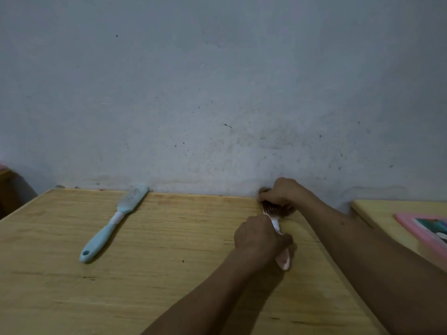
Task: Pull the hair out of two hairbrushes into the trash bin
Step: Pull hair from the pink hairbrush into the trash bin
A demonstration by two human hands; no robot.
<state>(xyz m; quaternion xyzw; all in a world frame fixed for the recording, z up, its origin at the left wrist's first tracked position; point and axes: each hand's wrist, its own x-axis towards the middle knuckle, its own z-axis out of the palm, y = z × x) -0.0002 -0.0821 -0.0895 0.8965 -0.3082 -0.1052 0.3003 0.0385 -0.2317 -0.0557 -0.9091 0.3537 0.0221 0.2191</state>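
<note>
Hairbrushes are seen in the single head view, both over a pale wooden tabletop (169, 250) that is pushed against a stained, blue-grey wall (217, 81). No brand, label or legible writing can be made out on anything. The light blue hairbrush (113, 223) is laid flat on the left part of the tabletop, its bristle head touching the wall edge and its handle, pierced by a hanging hole, angled toward the near left. It is well apart from both hands.

The pink hairbrush (278, 228) is held near the far right edge of the tabletop. Its handle is gripped by the left hand (260, 238), whose fingers are curled round it, so that only the pale handle end is exposed below the fist. The brush head is covered by the right hand (280, 193), the fingers bent down over the bristles; a dark brown tuft of hair (264, 190) appears to be pinched at the fingertips, though the blur leaves this uncertain. Both forearms are extended from the lower right.

A second wooden surface (377, 211) is seen at the right, with a pink-framed object (420, 228) lying on it.
</note>
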